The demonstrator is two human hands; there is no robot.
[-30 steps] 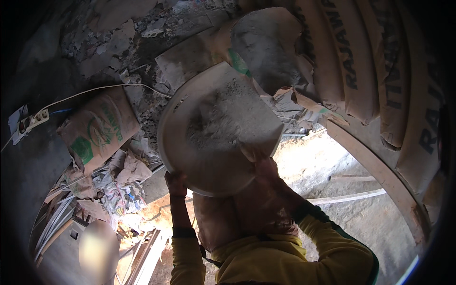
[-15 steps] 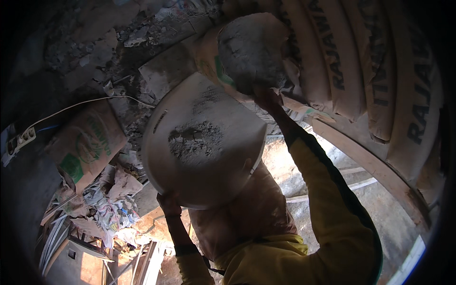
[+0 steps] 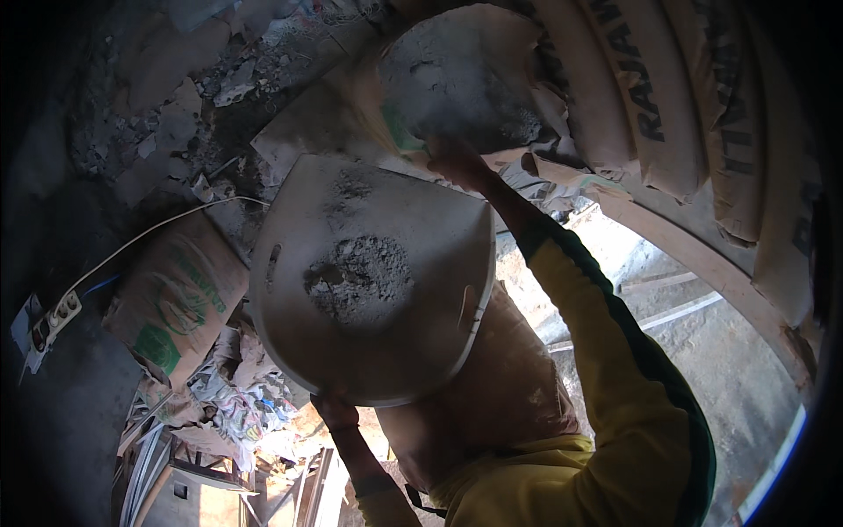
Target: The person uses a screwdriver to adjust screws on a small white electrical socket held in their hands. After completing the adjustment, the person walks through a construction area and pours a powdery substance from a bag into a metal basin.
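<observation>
A wide pale tub (image 3: 386,360) with a cut-out handle slot in its side tilts in front of me. Grey powder (image 3: 373,272) lies heaped on its inner surface. My left hand (image 3: 336,411) is closed on its near rim, the fingers partly hidden beneath. Beyond the tub, a torn-open paper sack (image 3: 399,127) shows grey powder (image 3: 452,75) inside. At the sack's near edge, above the tub's far right corner, is my right hand (image 3: 461,165). Shadow and blur hide its fingers, so whether it holds something is unclear.
Full paper sacks (image 3: 654,114) stand in a row at the right, behind a curved-looking wooden board (image 3: 702,250). An empty-looking sack (image 3: 180,294), a power strip (image 3: 61,316) with its white cable, and crumpled plastic scraps (image 3: 233,404) lie at the left. Rubble (image 3: 176,114) covers the far left ground.
My right hand has come back from inside the sack toward its near left edge. Haze now hangs over the powder there. My left hand keeps its hold on the tub; the whole view has shifted slightly.
</observation>
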